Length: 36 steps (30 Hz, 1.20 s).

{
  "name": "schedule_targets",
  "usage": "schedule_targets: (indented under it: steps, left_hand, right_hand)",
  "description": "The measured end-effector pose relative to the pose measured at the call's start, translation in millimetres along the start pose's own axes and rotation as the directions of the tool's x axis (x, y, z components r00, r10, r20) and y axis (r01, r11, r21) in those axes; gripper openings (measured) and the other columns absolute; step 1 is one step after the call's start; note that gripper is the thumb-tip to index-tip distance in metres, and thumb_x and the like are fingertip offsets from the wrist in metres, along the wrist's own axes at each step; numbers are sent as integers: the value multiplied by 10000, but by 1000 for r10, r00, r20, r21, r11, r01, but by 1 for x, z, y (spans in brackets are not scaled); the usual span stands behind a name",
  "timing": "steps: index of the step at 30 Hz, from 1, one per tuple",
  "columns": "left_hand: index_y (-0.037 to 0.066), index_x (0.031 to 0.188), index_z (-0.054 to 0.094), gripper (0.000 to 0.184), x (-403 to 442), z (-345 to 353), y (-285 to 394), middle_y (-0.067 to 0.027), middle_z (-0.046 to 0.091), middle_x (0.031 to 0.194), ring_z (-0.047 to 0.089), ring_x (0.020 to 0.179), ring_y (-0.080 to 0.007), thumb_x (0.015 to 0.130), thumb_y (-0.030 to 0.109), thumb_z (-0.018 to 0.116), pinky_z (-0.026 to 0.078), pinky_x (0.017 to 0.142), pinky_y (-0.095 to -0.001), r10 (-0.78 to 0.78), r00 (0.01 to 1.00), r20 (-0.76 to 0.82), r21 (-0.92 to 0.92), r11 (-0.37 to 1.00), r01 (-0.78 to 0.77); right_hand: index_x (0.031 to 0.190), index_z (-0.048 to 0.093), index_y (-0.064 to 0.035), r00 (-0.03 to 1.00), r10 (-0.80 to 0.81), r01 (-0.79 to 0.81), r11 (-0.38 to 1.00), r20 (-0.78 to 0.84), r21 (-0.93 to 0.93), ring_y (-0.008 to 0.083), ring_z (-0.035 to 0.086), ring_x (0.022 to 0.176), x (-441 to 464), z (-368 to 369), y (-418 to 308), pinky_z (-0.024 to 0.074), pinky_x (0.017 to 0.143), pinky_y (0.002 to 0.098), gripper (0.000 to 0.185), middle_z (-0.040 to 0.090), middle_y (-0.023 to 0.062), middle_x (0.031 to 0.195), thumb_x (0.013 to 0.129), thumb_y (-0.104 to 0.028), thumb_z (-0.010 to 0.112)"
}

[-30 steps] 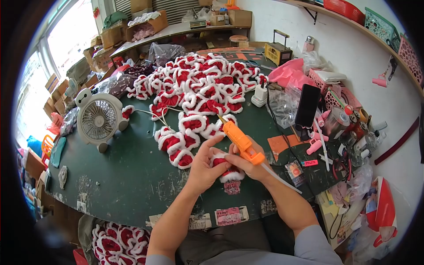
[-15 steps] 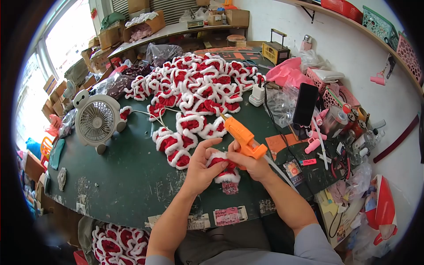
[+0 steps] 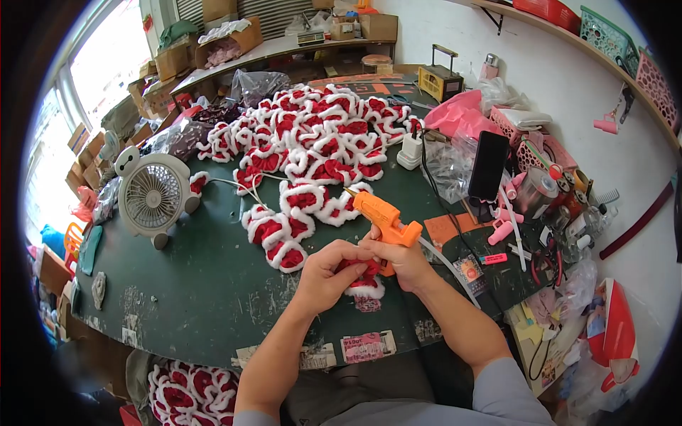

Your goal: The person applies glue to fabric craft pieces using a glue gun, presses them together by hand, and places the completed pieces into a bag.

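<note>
My right hand (image 3: pixel 400 261) is closed around the handle of an orange glue gun (image 3: pixel 383 216), whose nozzle points up and left. A white glue stick (image 3: pixel 449 268) trails from the gun's rear. In my left hand (image 3: pixel 328 273) the fingers pinch a small red piece with white fluffy trim (image 3: pixel 366 285); part of it is hidden by the fingers. Both hands meet at this piece, right fingertips close to the left ones. Just beyond them lie several similar red and white pieces (image 3: pixel 288 234), with a large heap (image 3: pixel 312 131) behind.
A white fan (image 3: pixel 153 195) stands at left on the dark green table (image 3: pixel 192 298). At right are a phone (image 3: pixel 489 167), a white charger (image 3: pixel 410 151) with a black cable, pliers (image 3: pixel 547 266) and pink items. More trimmed pieces (image 3: pixel 192 394) fill a container below the table's front edge.
My left fingers have folded over the top of the trimmed piece, covering more of it. The glue gun has shifted slightly left and down, still in my right hand.
</note>
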State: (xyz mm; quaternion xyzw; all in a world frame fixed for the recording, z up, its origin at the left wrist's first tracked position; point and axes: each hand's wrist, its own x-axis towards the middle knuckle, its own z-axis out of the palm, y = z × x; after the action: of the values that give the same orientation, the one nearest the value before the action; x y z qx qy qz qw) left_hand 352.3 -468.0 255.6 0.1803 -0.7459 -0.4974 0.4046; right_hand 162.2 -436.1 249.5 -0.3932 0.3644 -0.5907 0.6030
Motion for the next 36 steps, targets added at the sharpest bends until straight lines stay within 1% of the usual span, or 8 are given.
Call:
schedule_targets:
  steps: [5, 9, 17, 19, 22, 28, 31, 36]
  left_hand:
    - [-7, 1195, 647, 300, 3, -9, 5, -42, 706, 1042, 648, 907, -71, 898, -44, 663, 522, 770, -208, -315, 946, -83, -226, 930, 290]
    - [-35, 1192, 640, 300, 5, -23, 5, -77, 710, 1033, 665, 894, -94, 896, -21, 685, 541, 781, -225, -346, 921, -179, -383, 887, 259]
    - [-47, 1167, 646, 268, 4, -38, 4, -93, 708, 1022, 695, 889, -136, 899, -46, 653, 574, 794, -250, -340, 902, -267, -332, 911, 245]
    - [-36, 1206, 642, 321, 4, -41, 6, -61, 710, 1019, 665, 891, -82, 887, -42, 677, 539, 775, -206, -348, 911, -220, -347, 901, 260]
    - [-29, 1212, 644, 333, 3, -43, 5, -51, 709, 1012, 661, 879, -73, 882, -55, 674, 537, 759, -199, -319, 925, -207, -324, 914, 243]
    - [-45, 1179, 646, 326, 3, -45, 9, -109, 713, 1050, 693, 930, -131, 861, -114, 646, 569, 810, -240, -321, 930, -179, -220, 934, 280]
    - [-26, 1200, 655, 328, 3, -46, 8, -45, 708, 1008, 654, 868, -66, 874, -56, 680, 540, 756, -204, -322, 929, -183, -216, 935, 282]
    - [-27, 1190, 657, 318, 2, -46, 10, -55, 710, 1022, 662, 890, -76, 874, -57, 678, 549, 777, -211, -303, 938, -167, -214, 940, 266]
  right_hand:
    - [914, 561, -82, 985, -170, 170, 985, 4, -37, 121, 605, 854, 3, -2, -7, 475, 771, 266, 125, 643, 50, 925, 897, -77, 684]
    - [879, 585, -57, 964, -256, 265, 949, 75, -171, 144, 617, 879, 1, -8, -13, 483, 815, 302, 104, 651, 83, 956, 909, -107, 671]
    - [964, 643, -10, 925, -252, 322, 917, 285, -234, 111, 590, 814, -3, -23, -16, 477, 764, 273, 195, 646, 81, 895, 871, -170, 705]
    - [972, 649, 3, 949, -72, 183, 918, 306, -352, 81, 568, 730, -6, -24, -23, 466, 685, 241, 226, 636, 53, 857, 868, -186, 717]
    - [929, 653, 10, 957, -30, 155, 894, 289, -420, 62, 551, 680, -9, -17, -32, 454, 630, 228, 228, 636, 34, 842, 858, -188, 739]
    - [965, 665, 8, 914, -126, 337, 765, 386, -549, 61, 554, 685, 0, -27, -21, 440, 604, 223, 217, 638, 18, 837, 847, -146, 761]
    - [891, 652, -13, 926, -131, 325, 754, 354, -571, 110, 557, 685, 0, -28, -19, 443, 627, 293, 276, 604, 30, 766, 836, -239, 800]
    - [870, 647, -18, 945, -108, 280, 756, 310, -592, 109, 554, 675, 1, -28, -18, 440, 617, 295, 268, 601, 26, 749, 839, -237, 799]
